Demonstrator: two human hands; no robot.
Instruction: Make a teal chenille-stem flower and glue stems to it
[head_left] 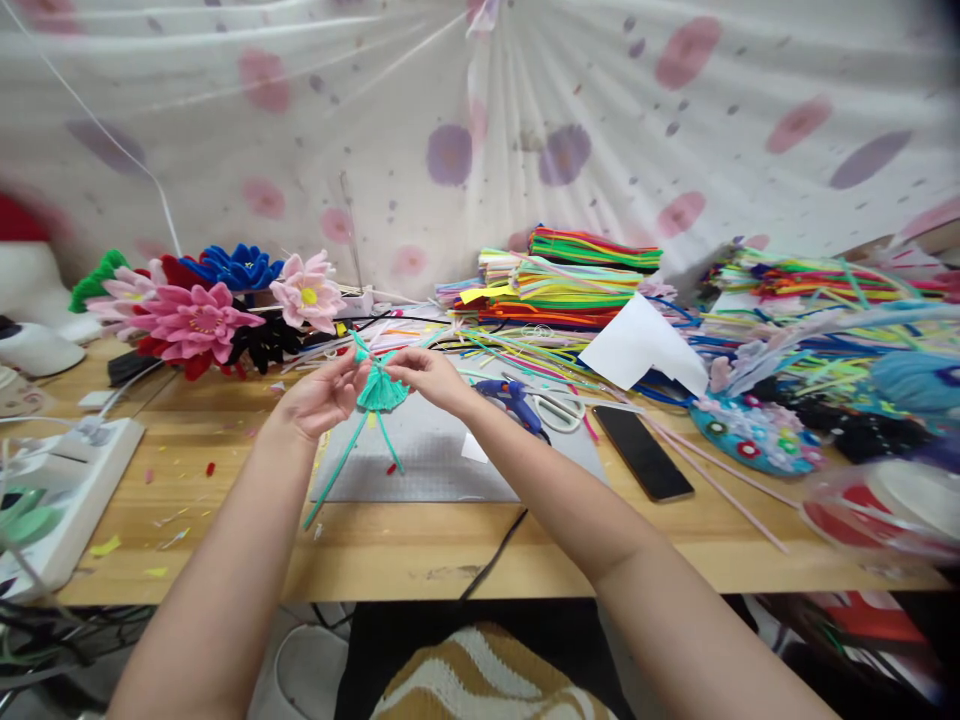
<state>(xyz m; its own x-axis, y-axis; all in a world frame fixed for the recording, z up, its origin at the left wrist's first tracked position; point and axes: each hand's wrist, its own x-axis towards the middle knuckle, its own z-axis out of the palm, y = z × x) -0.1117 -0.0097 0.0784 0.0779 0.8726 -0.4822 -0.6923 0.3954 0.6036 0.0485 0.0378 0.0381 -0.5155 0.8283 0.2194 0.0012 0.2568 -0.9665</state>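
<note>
A green pipe-cleaner figure [382, 390] with a fan-shaped skirt hangs between my hands, above the grey mat [427, 470]. Two long green stems dangle from it. My left hand [326, 395] pinches its upper part at the left. On the other side, the fingers of my right hand [424, 375] are closed on the skirt's upper right edge. A blue glue gun [511, 400] and white-handled scissors [559, 410] lie right of my right hand.
Fuzzy flowers [199, 325] stand at the back left, near a white power strip [82, 490]. Bundled pipe cleaners [570, 280] are piled behind. A black phone [643, 452] lies right of the mat, near a blue decorated piece [754, 435].
</note>
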